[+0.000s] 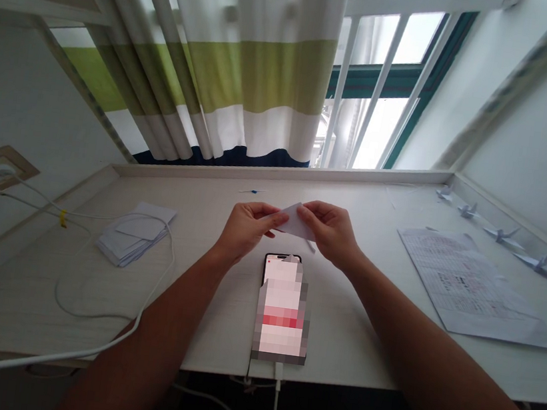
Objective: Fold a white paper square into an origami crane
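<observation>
Between my two hands, above the middle of the white desk, is a small folded piece of white paper (296, 223). My left hand (249, 229) pinches its left side between thumb and fingers. At the right side, my right hand (330, 231) grips the paper the same way. A smartphone (282, 314) lies on the desk below my hands, its screen lit and blurred out, a white cable plugged into its lower end. Just under the paper, a thin pale strip (310, 246) lies on the desk, partly hidden.
A stack of white paper sheets (135, 240) lies at left beside a looping white cable (173, 245). Printed sheets (469, 284) lie at right. Several folded paper cranes (501, 235) line the right edge. A small blue item (254, 192) sits near the back rim.
</observation>
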A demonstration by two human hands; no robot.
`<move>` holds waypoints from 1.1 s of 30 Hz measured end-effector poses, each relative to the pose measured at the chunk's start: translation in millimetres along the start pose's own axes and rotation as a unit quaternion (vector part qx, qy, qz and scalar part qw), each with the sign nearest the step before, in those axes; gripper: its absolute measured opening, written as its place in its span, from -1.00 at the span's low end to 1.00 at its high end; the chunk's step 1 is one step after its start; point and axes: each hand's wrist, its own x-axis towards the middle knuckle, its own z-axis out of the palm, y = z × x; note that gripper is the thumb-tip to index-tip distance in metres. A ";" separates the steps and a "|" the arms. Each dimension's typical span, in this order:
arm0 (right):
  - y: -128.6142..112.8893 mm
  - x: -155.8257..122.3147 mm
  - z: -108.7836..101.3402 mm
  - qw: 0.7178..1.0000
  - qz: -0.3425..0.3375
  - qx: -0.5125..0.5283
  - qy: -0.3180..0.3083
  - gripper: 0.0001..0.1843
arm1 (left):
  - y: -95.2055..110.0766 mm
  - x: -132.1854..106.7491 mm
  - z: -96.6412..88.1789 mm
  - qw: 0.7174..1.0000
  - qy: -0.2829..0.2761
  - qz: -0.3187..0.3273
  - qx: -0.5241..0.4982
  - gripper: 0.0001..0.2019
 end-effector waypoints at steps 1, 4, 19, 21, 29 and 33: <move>-0.2 0.1 -0.1 1.000 0.001 -0.001 0.002 -0.56 | 0.2 -0.3 0.1 1.000 -0.010 -0.004 0.002 -0.58; -1.0 0.4 -0.6 1.000 0.007 -0.002 0.002 -0.55 | 0.4 -0.5 -0.8 0.999 -0.035 -0.011 0.013 -0.58; -3.2 1.0 -2.7 1.000 0.008 -0.001 -0.003 -0.61 | 1.1 -0.8 -0.7 0.999 -0.029 -0.010 0.007 -0.58; -3.5 1.5 -3.2 1.000 0.011 -0.001 -0.008 -0.63 | 0.6 -0.9 -0.1 1.000 -0.024 -0.008 0.006 -0.59; -3.4 1.7 -4.0 1.000 -0.015 -0.015 0.015 -0.63 | 0.2 -2.1 2.9 1.000 -0.027 -0.007 0.006 -0.59; -7.9 2.0 -6.2 0.998 -0.027 0.002 0.053 -0.63 | -0.1 -0.8 0.0 0.996 -0.079 -0.015 -0.028 -0.53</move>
